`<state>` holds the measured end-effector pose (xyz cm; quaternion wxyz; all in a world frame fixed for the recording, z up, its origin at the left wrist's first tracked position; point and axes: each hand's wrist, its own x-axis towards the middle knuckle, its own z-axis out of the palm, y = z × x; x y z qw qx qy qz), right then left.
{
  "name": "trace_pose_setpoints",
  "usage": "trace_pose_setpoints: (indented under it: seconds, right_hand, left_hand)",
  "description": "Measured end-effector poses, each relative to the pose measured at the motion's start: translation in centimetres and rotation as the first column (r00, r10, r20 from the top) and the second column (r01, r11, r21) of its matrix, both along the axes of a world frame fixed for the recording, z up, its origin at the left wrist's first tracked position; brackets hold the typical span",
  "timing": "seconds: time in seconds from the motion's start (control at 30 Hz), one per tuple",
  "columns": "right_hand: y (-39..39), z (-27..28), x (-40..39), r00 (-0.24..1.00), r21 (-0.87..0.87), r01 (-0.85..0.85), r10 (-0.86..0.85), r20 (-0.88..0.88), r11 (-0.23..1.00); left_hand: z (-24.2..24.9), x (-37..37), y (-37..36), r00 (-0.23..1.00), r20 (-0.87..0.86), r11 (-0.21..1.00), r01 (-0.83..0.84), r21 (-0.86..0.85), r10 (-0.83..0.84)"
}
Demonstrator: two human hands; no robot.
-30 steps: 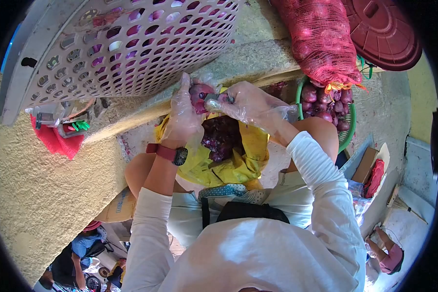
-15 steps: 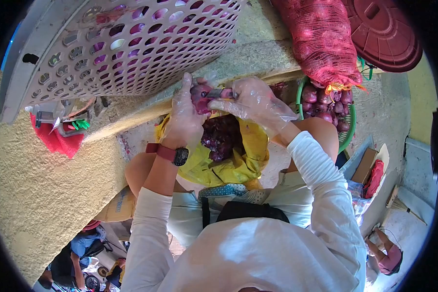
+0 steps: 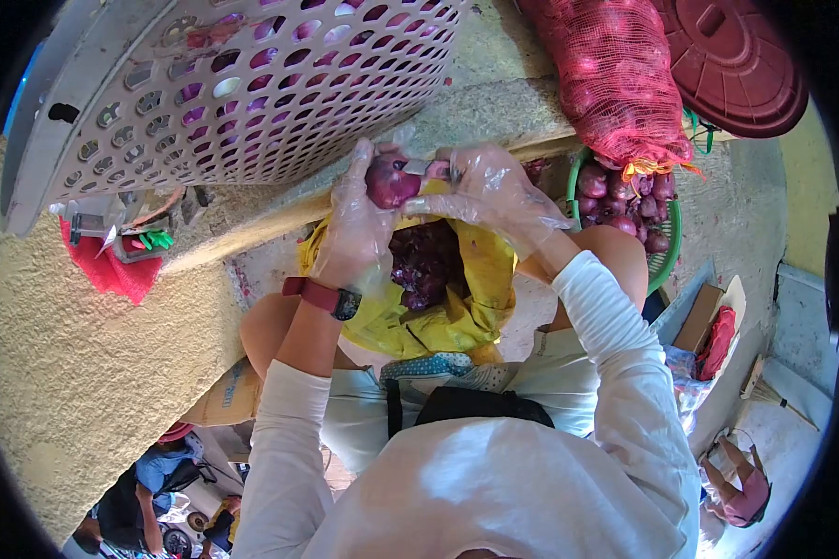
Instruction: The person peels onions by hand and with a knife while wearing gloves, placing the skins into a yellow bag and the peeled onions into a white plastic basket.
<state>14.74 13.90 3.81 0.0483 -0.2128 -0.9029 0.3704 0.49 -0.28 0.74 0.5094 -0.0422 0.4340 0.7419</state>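
Observation:
A red onion (image 3: 391, 183) is held in my left hand (image 3: 354, 224), which wears a clear plastic glove. My right hand (image 3: 499, 191), gloved the same way, is closed round the handle of a small knife (image 3: 418, 168); its blade points at the onion, and whether it touches is hard to tell. Below both hands lies an open yellow bag (image 3: 485, 289) with dark red onion skins (image 3: 426, 264) inside. Right of my right hand, a green basket (image 3: 673, 244) holds several red onions (image 3: 622, 200).
A perforated crate (image 3: 280, 102) of onions stands on the ledge at upper left. A red net sack (image 3: 615, 74) and a dark red lid (image 3: 732, 61) are at upper right. An open box (image 3: 699, 317) sits at right. People (image 3: 744, 489) appear at both lower corners.
The onion has turned in my left hand and shows more of its smooth side. The knife and my right hand have shifted slightly, with the blade less across the onion.

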Motion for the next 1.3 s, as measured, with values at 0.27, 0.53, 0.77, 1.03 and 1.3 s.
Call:
trace_pose_setpoints:
  seconds: [0.27,0.53,0.77,1.03,1.3]
  right_hand:
    - [0.9,0.5,0.2,0.991,-0.038,0.133,-0.133,0.000,0.990]
    - [0.6,1.1,0.1,0.993,-0.085,0.117,-0.117,0.005,0.989]
    - [0.3,2.4,0.4,0.995,0.093,0.079,-0.073,-0.060,0.993]
    - [-0.1,2.4,0.3,0.990,0.221,0.099,-0.073,-0.125,0.970]
    - [-0.1,2.2,0.5,0.985,0.270,0.109,-0.069,-0.155,0.957]
  left_hand:
    - [2.4,-1.4,-1.0,0.957,-0.175,0.935,0.267,0.232,-0.230]
    - [4.2,-0.7,-0.9,0.900,-0.379,0.974,0.227,-0.019,-0.217]
    - [1.1,-1.0,-0.1,0.795,-0.586,0.984,0.175,-0.020,-0.153]
    - [0.2,-1.3,0.0,0.748,-0.646,0.985,0.168,-0.035,-0.150]
    - [0.5,-1.0,0.1,0.765,-0.627,0.987,0.159,-0.034,-0.145]
